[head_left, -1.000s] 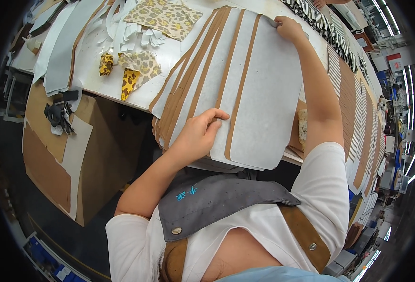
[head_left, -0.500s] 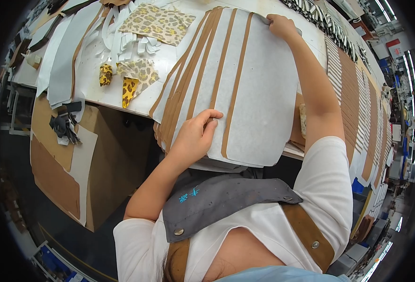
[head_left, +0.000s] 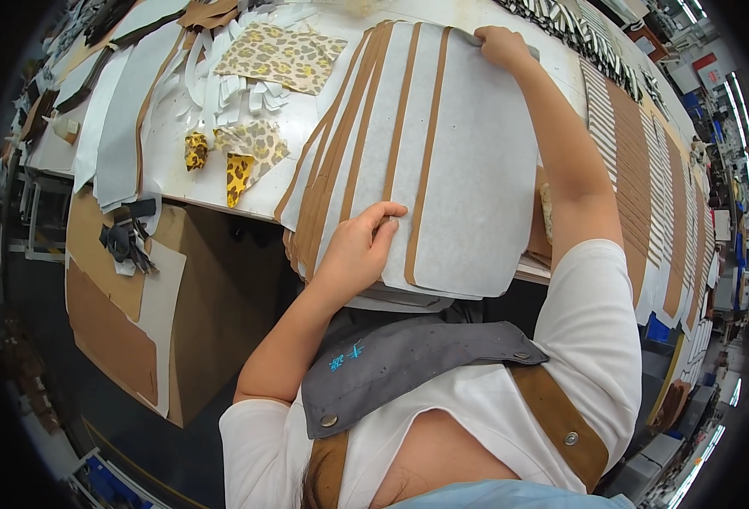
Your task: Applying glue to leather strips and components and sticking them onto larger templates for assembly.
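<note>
Fanned-out grey sheets with brown edge strips lie in an overlapping stack at the table's front edge. At the far right corner of the top sheet, my right hand is closed on its edge, fingers curled over it. My left hand rests on the near part of the fan, thumb and forefinger drawn together near a brown strip. Whatever lies between those fingertips, if anything, is too small to make out. The lower sheets are mostly covered by the ones above.
Leopard-print pieces and white scraps lie left of the stack. Further left are long grey strips. A cardboard box stands below the table's left side. Striped and brown panels line the right side.
The view has shifted slightly, so the surroundings sit a little lower and further right. Both hands keep nearly the same places on the sheets.
</note>
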Available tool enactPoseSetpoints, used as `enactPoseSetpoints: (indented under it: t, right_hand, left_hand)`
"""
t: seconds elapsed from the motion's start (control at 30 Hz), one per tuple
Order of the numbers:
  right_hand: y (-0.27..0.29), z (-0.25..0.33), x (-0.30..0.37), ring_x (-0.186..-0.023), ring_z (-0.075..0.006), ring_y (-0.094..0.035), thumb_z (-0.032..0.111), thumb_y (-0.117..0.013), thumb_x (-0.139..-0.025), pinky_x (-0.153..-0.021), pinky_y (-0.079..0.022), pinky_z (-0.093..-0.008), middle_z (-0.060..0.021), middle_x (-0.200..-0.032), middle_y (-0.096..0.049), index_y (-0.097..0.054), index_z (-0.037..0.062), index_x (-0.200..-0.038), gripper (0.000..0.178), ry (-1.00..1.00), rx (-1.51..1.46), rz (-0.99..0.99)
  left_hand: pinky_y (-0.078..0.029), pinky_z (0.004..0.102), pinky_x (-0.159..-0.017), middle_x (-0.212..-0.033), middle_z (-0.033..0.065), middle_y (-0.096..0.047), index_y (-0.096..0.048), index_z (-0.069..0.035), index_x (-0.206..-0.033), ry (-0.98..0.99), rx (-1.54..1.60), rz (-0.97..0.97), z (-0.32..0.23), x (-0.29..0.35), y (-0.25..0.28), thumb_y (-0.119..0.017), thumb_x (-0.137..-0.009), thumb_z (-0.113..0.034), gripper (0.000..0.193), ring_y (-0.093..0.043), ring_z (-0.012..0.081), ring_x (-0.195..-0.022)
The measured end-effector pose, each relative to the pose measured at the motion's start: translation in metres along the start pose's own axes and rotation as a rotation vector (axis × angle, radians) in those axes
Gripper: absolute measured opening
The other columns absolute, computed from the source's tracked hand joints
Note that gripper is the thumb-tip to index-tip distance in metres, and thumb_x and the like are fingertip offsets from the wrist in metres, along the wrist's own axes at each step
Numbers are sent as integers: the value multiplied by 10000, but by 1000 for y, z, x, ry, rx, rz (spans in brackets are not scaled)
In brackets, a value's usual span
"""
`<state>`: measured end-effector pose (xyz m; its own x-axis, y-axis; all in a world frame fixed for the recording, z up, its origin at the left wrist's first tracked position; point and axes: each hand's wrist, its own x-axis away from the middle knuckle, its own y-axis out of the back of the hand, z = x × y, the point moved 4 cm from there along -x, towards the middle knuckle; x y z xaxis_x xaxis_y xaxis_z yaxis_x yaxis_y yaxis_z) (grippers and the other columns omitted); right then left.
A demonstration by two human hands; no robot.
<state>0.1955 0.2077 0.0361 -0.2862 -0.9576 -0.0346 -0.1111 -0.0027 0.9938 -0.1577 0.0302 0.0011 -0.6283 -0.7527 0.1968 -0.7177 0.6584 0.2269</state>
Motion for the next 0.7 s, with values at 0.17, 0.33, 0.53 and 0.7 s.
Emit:
enactPoseSetpoints:
  t: [0.17, 0.33, 0.53, 0.7]
  right_hand:
    - [1, -24, 13, -1041, -274, -588, 210, -448, -880, -927, -401, -437, -108, -1141, -623, -520, 203, -1263, 390, -27, -65, -54]
    - [37, -60, 86, -1026, -302, -590, 326, -481, -919, -875, -465, -381, -135, -1118, -625, -553, 102, -1213, 377, 81, -213, -127]
    - [45, -97, 217, -904, -295, -626, 398, -518, -904, -801, -476, -361, -172, -968, -657, -588, 13, -1151, 462, -215, -293, -35]
    - [33, -91, 293, -804, -296, -642, 467, -532, -886, -733, -488, -355, -191, -890, -656, -579, -9, -1152, 547, -427, -493, 156]
  left_hand:
    - [-388, 211, -595, -744, 27, -588, -590, 8, -1097, 10, -44, -9, -8, 1, -3, -495, -923, -87, 220, -464, 58, -636]
    - [-428, 310, -711, -996, 123, -573, -604, -16, -1070, -340, -675, -282, -33, 9, -1, -600, -861, -141, 243, -549, 226, -807]
    - [-380, 390, -862, -1114, 142, -526, -552, 3, -1113, -469, -594, -136, -35, 2, -22, -608, -839, -135, 311, -503, 299, -997]
    - [-429, 367, -856, -1120, 146, -523, -542, 12, -1123, -415, -471, -24, -39, -4, -23, -593, -846, -98, 302, -544, 283, -986]
